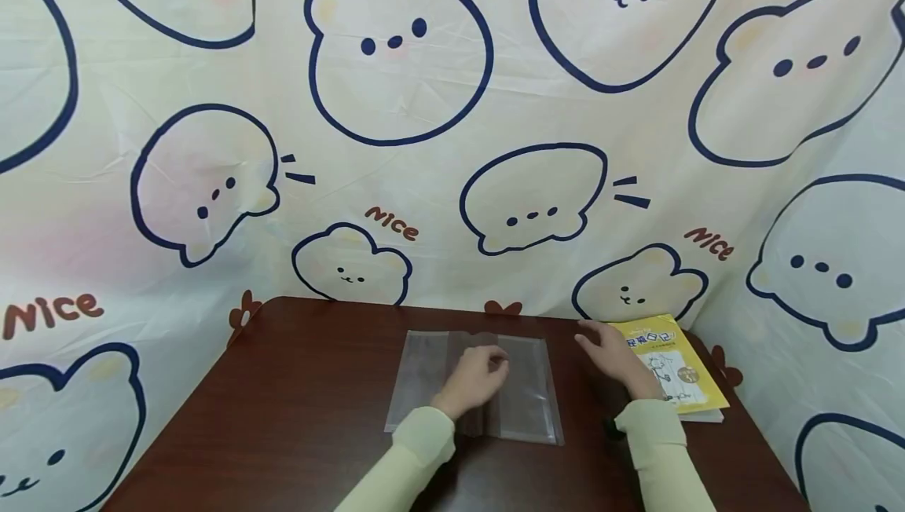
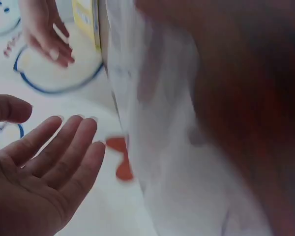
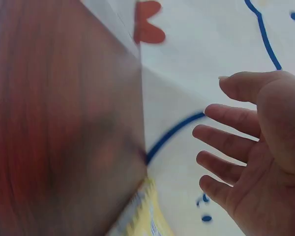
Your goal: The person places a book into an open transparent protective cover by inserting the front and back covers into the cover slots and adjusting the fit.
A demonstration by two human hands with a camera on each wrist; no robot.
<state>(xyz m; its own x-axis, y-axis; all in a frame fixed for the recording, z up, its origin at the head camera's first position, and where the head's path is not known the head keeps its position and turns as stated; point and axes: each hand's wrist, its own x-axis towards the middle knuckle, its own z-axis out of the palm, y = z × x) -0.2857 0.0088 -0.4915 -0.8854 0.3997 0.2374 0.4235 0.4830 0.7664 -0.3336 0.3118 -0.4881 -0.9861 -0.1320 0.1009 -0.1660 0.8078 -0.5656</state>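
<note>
A clear plastic book cover (image 1: 526,386) lies opened flat on the dark brown table, with a tinted strip down its middle. Above that strip hovers my left hand (image 1: 475,377), its fingers relaxed and slightly bent. In the left wrist view the left hand (image 2: 49,172) holds nothing, and the plastic looks blurred beside it. My right hand (image 1: 617,356) is at the left edge of a yellow book (image 1: 682,371). Its fingers (image 3: 226,137) are loosely extended with nothing between them in the right wrist view; whether it touches the book cannot be told.
The wooden table (image 1: 283,402) ends at a bear-patterned cloth (image 1: 396,104) hung behind and along both sides. The yellow book lies near the table's right edge, with white pages showing beneath its cover.
</note>
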